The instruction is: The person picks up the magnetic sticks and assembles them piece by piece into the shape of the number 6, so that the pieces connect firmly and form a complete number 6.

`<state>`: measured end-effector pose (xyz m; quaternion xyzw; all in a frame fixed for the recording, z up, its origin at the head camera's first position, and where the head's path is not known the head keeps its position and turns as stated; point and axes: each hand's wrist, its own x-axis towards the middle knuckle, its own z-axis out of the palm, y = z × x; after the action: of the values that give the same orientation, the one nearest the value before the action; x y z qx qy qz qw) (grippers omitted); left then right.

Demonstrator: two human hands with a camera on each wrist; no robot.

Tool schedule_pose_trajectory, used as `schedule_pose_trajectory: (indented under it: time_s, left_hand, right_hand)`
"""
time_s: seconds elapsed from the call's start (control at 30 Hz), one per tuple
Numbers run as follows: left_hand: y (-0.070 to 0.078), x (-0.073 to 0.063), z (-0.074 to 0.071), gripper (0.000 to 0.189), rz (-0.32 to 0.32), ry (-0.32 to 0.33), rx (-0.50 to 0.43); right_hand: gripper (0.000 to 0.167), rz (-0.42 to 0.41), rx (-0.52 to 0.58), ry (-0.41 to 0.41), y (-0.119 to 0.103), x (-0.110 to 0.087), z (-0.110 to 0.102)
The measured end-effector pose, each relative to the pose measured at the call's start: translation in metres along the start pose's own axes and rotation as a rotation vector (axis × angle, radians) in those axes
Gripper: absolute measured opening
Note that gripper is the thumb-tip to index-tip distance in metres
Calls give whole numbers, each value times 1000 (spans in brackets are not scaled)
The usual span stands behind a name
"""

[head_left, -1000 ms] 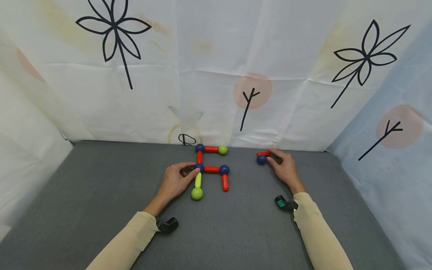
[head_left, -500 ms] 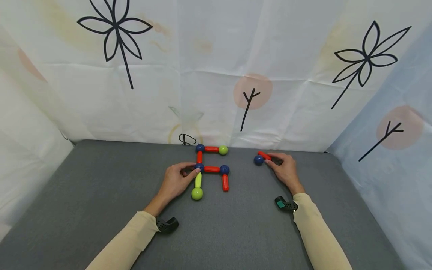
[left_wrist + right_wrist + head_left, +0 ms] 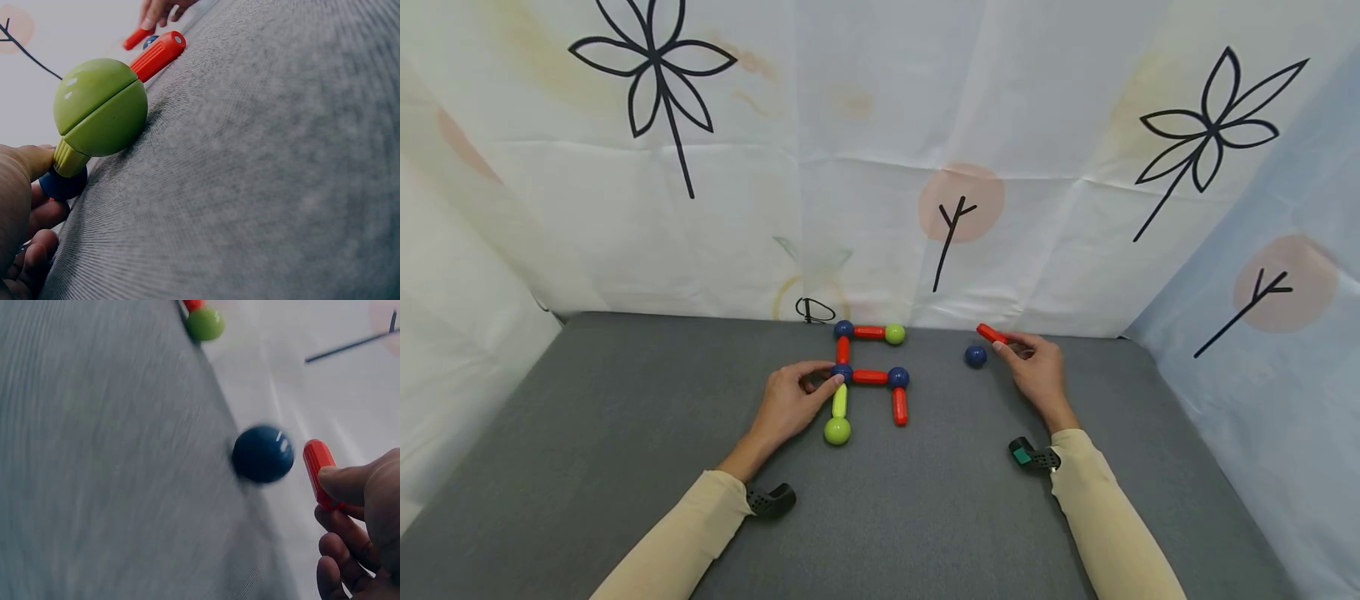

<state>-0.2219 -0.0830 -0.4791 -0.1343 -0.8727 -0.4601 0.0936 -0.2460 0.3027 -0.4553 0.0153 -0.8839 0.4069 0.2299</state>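
My left hand (image 3: pixel 795 402) pinches a blue ball (image 3: pixel 844 373) where several rods of a ball-and-rod construction meet. From that ball a red rod (image 3: pixel 870 377) leads right to another blue ball (image 3: pixel 898 377), which has a red rod (image 3: pixel 900 407) pointing toward me. A yellow-green rod (image 3: pixel 839 401) runs down to a green ball (image 3: pixel 837 431), large in the left wrist view. At the right, my right hand (image 3: pixel 1037 372) holds a loose red rod (image 3: pixel 317 464) between thumb and fingers. A separate blue ball (image 3: pixel 263 454) sits on the table just left of it, apart from the rod.
The construction's far branch has a blue ball (image 3: pixel 844 329), a red rod (image 3: pixel 870 332) and a green ball (image 3: pixel 894 333) near the table's back edge. A patterned cloth wall (image 3: pixel 865 208) rises behind the grey table (image 3: pixel 940 508). Each wrist carries a black band.
The red rod in my right hand has turned and lifted away from the loose blue ball, which now stands by itself slightly further left. My left hand stays in place.
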Motion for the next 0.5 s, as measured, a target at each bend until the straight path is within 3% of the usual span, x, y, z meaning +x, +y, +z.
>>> schedule_pose_trajectory:
  time_s: [0.5]
  left_hand:
    - [-1,-1,-1,32,1,2,-9]
  right_hand:
    - [20,-227,132,-285,-65,-20,19]
